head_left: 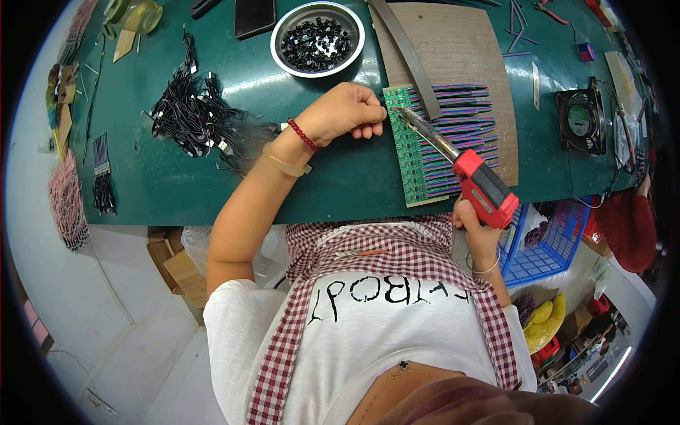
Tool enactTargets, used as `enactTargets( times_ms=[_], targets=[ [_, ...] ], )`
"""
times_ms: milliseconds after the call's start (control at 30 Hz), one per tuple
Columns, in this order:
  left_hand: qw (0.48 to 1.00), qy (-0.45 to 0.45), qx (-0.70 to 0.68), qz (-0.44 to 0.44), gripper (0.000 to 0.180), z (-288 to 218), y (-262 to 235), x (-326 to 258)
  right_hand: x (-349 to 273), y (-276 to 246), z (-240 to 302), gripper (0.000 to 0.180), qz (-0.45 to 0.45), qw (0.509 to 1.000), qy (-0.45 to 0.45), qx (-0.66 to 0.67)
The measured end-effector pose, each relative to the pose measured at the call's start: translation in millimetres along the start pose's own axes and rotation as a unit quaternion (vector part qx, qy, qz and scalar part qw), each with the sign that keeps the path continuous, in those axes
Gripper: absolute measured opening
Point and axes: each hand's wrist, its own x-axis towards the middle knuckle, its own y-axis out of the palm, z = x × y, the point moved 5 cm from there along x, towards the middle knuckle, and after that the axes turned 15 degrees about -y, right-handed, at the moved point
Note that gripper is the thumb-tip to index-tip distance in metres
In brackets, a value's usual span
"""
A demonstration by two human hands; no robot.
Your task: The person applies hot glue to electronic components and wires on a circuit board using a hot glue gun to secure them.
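Note:
My left hand [348,113] is closed in a pinch at the far left corner of a green circuit board panel [411,166]; what its fingertips hold is too small to make out. In my right hand [479,232] is a red and black soldering gun [485,185], its metal nose reaching the upper left part of the panel. Rows of purple, blue and black wires [460,142] extend rightward from the panel. A grey metal bar [409,60] lies across the wooden board [453,42] with its near end over the wires. Beside my left wrist, black cables look blurred.
A tangle of black cables with plugs [191,113] lies left on the green table [283,191]. A steel bowl [275,42] of small black parts stands at the back. At right are a small fan [581,120] and, below the table, a blue crate [542,262].

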Motion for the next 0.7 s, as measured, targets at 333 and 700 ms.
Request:
enactTargets(
  times_ms=[333, 700],
  targets=[
    [1.000, 0.006, -0.002, -0.003, 0.015, -0.1, -0.1, 0.1, -3.1, -0.7, 9.5, 0.027, -0.010, 0.999, 0.026, 0.037],
    [1.000, 0.006, 0.003, -0.012, 0.015, -0.8, 0.5, -0.4, -8.5, 0.6, -0.8, 0.020, 0.039, 0.999, -0.006, -0.037]
  ],
)
